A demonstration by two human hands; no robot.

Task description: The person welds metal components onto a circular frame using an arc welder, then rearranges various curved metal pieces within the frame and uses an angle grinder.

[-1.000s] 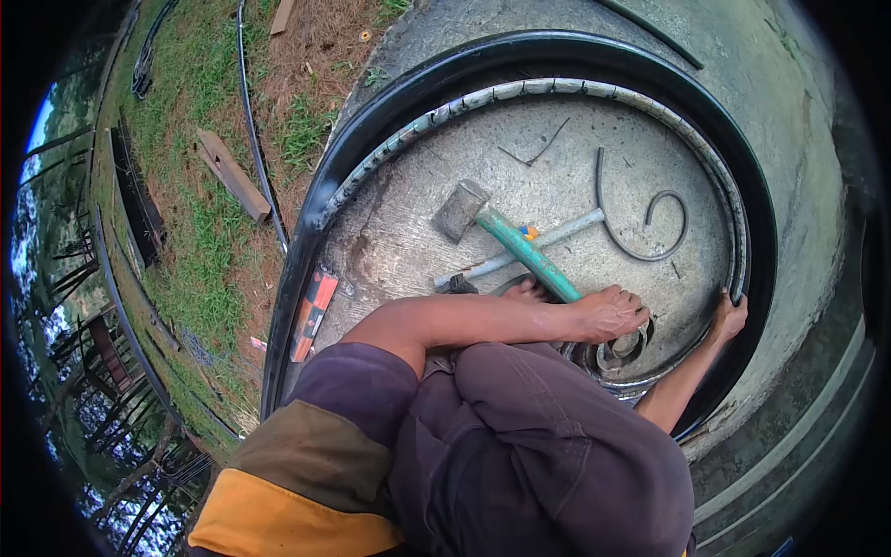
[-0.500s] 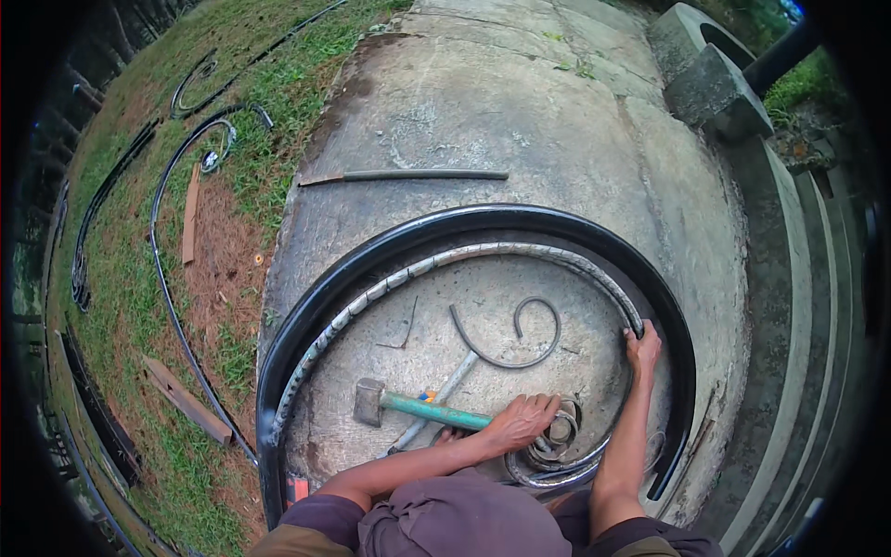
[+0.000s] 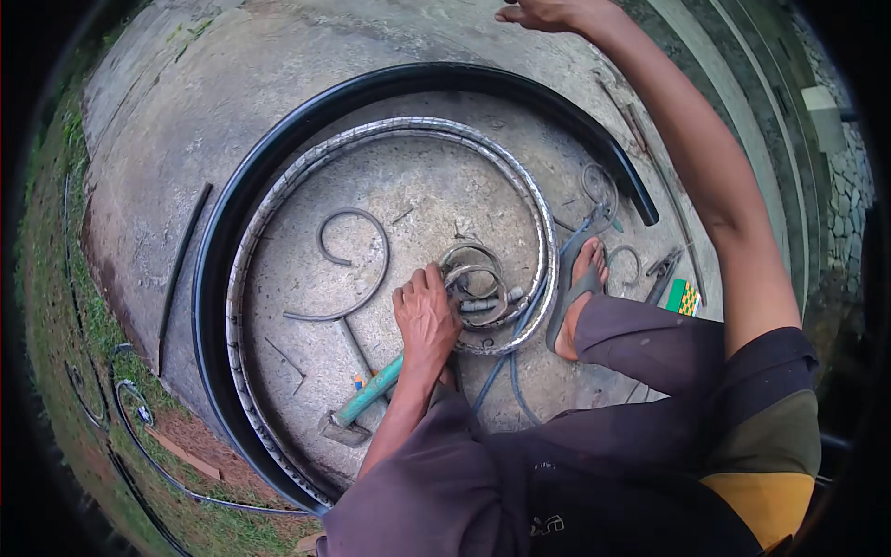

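Observation:
My left hand [image 3: 429, 311] is low, its fingers bent down and together beside the small inner loops [image 3: 473, 260] of a silver, ribbed spiral coil [image 3: 243, 269]. What lies under that palm is hidden. Below my left wrist runs the green handle [image 3: 367, 390] of a hammer, its grey metal head [image 3: 343, 429] on the concrete. My right hand [image 3: 538, 14] is raised at the top edge, partly cut off, with fingers stretched out and nothing seen in them. A broad black curved band [image 3: 209, 251] arcs round the outside of the coil.
Inside the coil lie a thin grey curled rod [image 3: 382, 251] and a pale handle [image 3: 353, 343]. My sandalled foot [image 3: 580, 288] stands beside the coil. Blue cord [image 3: 515, 381], pliers-like tools [image 3: 664, 265] and a green patterned box [image 3: 683, 297] lie near my leg. A dark straight bar [image 3: 186, 269] lies left.
My right hand has let go of the silver coil and swung up to the top edge. My left hand stays by the inner loops. The view has turned, bringing my foot into sight.

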